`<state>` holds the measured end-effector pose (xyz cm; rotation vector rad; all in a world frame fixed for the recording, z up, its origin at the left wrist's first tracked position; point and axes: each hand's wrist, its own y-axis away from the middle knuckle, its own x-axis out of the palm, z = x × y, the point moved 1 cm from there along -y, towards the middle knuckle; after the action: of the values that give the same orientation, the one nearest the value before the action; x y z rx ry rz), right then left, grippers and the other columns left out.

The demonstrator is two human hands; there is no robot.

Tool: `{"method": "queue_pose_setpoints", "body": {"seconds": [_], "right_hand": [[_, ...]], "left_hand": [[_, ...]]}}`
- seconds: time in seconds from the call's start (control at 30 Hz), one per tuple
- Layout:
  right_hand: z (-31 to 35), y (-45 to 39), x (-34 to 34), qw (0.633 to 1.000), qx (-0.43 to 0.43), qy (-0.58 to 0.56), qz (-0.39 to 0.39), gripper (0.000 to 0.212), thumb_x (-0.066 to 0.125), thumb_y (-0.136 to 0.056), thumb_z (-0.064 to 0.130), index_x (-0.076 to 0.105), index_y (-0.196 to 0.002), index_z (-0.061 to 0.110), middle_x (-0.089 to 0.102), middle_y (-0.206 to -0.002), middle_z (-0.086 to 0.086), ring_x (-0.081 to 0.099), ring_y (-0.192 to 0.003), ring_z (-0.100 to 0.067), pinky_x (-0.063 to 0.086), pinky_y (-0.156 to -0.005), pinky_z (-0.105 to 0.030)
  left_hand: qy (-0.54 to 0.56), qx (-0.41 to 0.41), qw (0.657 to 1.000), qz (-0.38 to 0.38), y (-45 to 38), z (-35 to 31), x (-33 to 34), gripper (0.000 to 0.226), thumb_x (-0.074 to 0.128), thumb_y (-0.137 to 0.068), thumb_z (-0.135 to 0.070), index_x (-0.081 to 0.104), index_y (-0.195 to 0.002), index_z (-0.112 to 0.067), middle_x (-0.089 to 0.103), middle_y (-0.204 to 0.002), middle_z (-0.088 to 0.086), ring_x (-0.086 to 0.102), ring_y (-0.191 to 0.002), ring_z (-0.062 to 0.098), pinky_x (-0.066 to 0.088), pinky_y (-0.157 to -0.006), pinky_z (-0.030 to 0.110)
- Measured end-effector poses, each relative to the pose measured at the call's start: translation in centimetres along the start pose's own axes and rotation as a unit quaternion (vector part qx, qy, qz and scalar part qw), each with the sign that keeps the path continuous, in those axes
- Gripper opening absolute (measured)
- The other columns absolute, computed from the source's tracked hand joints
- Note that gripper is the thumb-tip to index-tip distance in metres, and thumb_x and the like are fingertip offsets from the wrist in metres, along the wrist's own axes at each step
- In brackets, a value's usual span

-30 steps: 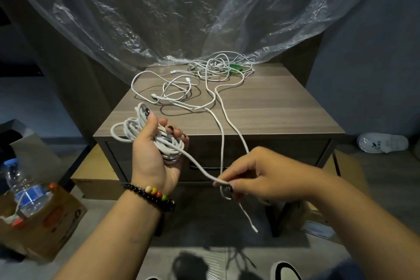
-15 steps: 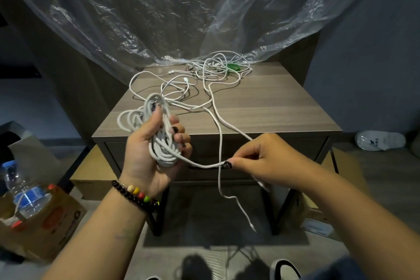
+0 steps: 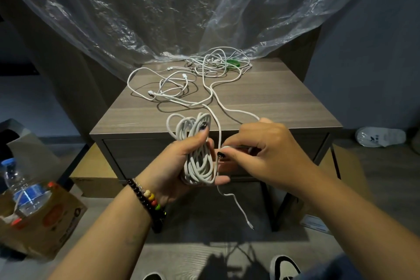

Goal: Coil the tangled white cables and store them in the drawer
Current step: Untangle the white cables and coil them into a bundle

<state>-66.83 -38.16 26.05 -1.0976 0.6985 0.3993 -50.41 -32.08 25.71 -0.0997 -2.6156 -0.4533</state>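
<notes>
Left hand (image 3: 181, 166) gripped a bundle of coiled white cable (image 3: 197, 154), thumb pressed over the loops, in front of the closed grey-brown wooden drawer (image 3: 141, 157). Right hand (image 3: 266, 150) was just beside the coil, fingers curled, pinching the cable's free strand; the plug end (image 3: 250, 225) dangled below. The strand ran back to the loose tangle of white cables (image 3: 193, 82) on the wood-grain tabletop (image 3: 284, 102). Clear plastic sheet (image 3: 159, 11) hung behind.
</notes>
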Motion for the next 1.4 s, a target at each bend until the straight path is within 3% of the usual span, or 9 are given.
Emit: {"method": "queue_pose_setpoints", "body": {"seconds": [0.27,0.4,0.5,0.67,0.8,0.9,1.03,1.2,1.4], "right_hand": [[-0.7,-0.1,-1.2,0.999,0.007,0.003,0.042,0.017,0.067,-0.086,0.034,0.076,-0.086,0.02,0.069,-0.076,0.013,0.056,-0.067,0.001,0.04,-0.069,-0.021],[-1.7,-0.2,-1.9,0.997,0.043,0.028,0.054,0.015,0.063,-0.083,0.026,0.075,-0.087,0.018,0.067,-0.075,0.011,0.056,-0.068,-0.003,0.043,-0.07,-0.022],[-2.2,-0.1,-2.2,0.996,0.073,0.032,0.046,0.018,0.061,-0.082,0.024,0.075,-0.089,0.017,0.065,-0.075,0.011,0.055,-0.071,-0.006,0.04,-0.07,-0.015],[-2.9,0.0,-2.8,0.994,0.095,0.042,0.018,0.024,0.055,-0.081,0.028,0.075,-0.093,0.02,0.063,-0.081,0.013,0.054,-0.071,0.001,0.038,-0.072,-0.018],[-3.5,0.1,-2.9,0.989,0.136,0.047,0.041,0.022,0.06,-0.084,0.025,0.073,-0.101,0.022,0.061,-0.081,0.012,0.056,-0.071,-0.006,0.046,-0.067,-0.022],[-3.0,0.3,-2.4,0.983,0.138,0.096,0.081,0.026,0.057,-0.091,0.038,0.071,-0.107,0.024,0.067,-0.09,0.011,0.061,-0.08,-0.009,0.04,-0.074,-0.026],[-1.3,-0.2,-1.2,0.975,0.116,0.142,0.129,0.052,0.028,-0.091,0.059,0.069,-0.107,0.03,0.07,-0.094,0.014,0.062,-0.083,-0.01,0.035,-0.074,-0.03],[-1.1,0.3,-0.3,0.976,0.153,0.099,0.119,0.019,0.053,-0.093,0.034,0.069,-0.101,0.026,0.067,-0.088,0.01,0.059,-0.081,-0.013,0.044,-0.072,-0.029],[-1.7,0.2,-0.4,0.985,0.168,0.035,0.03,0.016,0.059,-0.089,0.026,0.071,-0.092,0.016,0.058,-0.085,0.008,0.054,-0.077,-0.011,0.051,-0.066,-0.036]], "left_hand": [[-0.05,0.03,0.998,0.0,-0.5,0.2,0.1,0.029,0.056,-0.077,-0.033,0.055,-0.088,-0.007,0.057,-0.062,0.011,0.056,-0.043,0.015,0.047,-0.04,0.021],[-0.028,0.066,0.997,0.008,-0.5,-0.1,-0.5,0.021,0.068,-0.078,-0.026,0.055,-0.083,-0.01,0.05,-0.061,0.008,0.051,-0.043,0.014,0.045,-0.039,0.021],[-0.009,0.108,0.994,-0.006,-0.6,-0.3,-0.9,0.009,0.061,-0.077,-0.013,0.053,-0.08,-0.011,0.046,-0.059,0.004,0.047,-0.044,0.012,0.041,-0.04,0.019],[0.034,0.159,0.985,-0.06,-0.8,-0.6,-1.4,0.016,0.063,-0.071,-0.006,0.052,-0.082,-0.012,0.047,-0.056,0.001,0.048,-0.044,0.01,0.042,-0.04,0.019],[0.054,0.183,0.977,-0.092,-0.8,-0.5,-1.4,0.018,0.059,-0.071,-0.008,0.054,-0.087,-0.011,0.049,-0.06,0.003,0.051,-0.045,0.01,0.045,-0.043,0.018],[0.047,0.181,0.979,-0.084,-0.7,-0.3,-1.1,0.02,0.064,-0.069,-0.005,0.055,-0.085,-0.013,0.051,-0.063,0.002,0.053,-0.047,0.011,0.047,-0.045,0.019],[0.017,0.177,0.982,-0.056,-0.5,0.2,-0.8,0.023,0.07,-0.064,0.0,0.061,-0.081,-0.012,0.06,-0.065,0.002,0.058,-0.051,0.013,0.051,-0.048,0.021],[-0.05,0.137,0.989,-0.01,-0.3,0.7,-0.2,0.013,0.065,-0.064,-0.003,0.072,-0.07,-0.013,0.06,-0.063,0.009,0.058,-0.047,0.016,0.051,-0.046,0.023],[-0.145,0.071,0.985,0.053,-0.2,0.8,-0.1,0.031,0.075,-0.061,-0.007,0.063,-0.089,-0.001,0.051,-0.065,0.015,0.052,-0.042,0.019,0.048,-0.042,0.025]]}}
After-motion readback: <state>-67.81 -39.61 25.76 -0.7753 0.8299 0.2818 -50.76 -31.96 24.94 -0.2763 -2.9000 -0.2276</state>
